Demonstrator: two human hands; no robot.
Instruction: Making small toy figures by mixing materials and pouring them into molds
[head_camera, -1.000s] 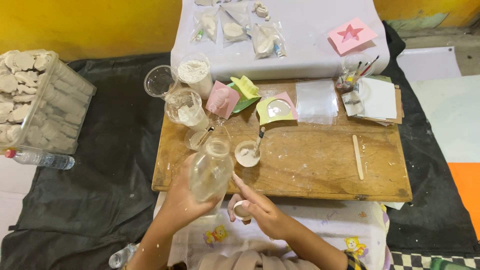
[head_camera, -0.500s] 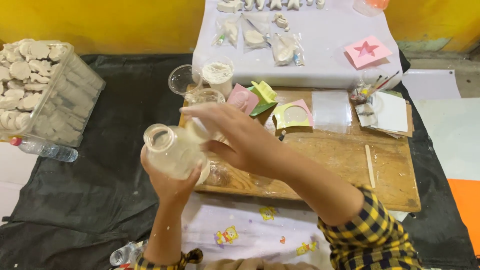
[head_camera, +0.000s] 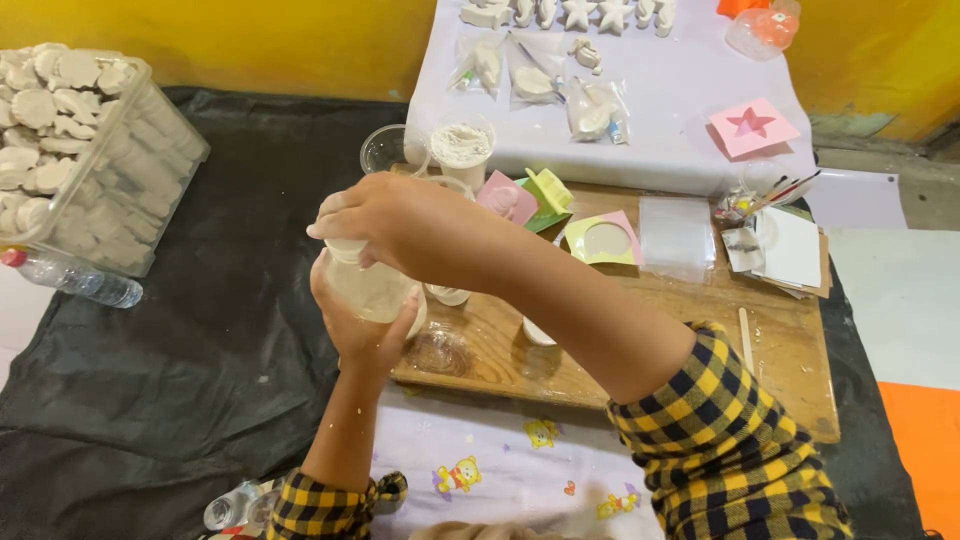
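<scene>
My left hand (head_camera: 352, 335) grips a clear plastic bottle (head_camera: 375, 292) of cloudy white liquid from below, holding it above the left end of the wooden board (head_camera: 640, 340). Over the bottle's mouth my right hand (head_camera: 385, 222) is cupped, fingers closed on the top; the cap itself is hidden under the fingers. Behind the hands stand a cup of white powder (head_camera: 461, 148) and an empty clear cup (head_camera: 385, 150). A small cup (head_camera: 536, 333) on the board is partly covered by my right forearm.
A clear bin (head_camera: 120, 180) of white plaster shapes sits at the left, a water bottle (head_camera: 75, 278) beside it. Pink and green moulds (head_camera: 525, 195), plastic bags, a card stack (head_camera: 790, 250) and a wooden stick (head_camera: 746, 338) lie on the board. Bagged figures rest on the white sheet (head_camera: 660, 90).
My left hand lifted the bottle off the board and carried it left. My right hand came up from beside a small cup and closed over the bottle's mouth.
</scene>
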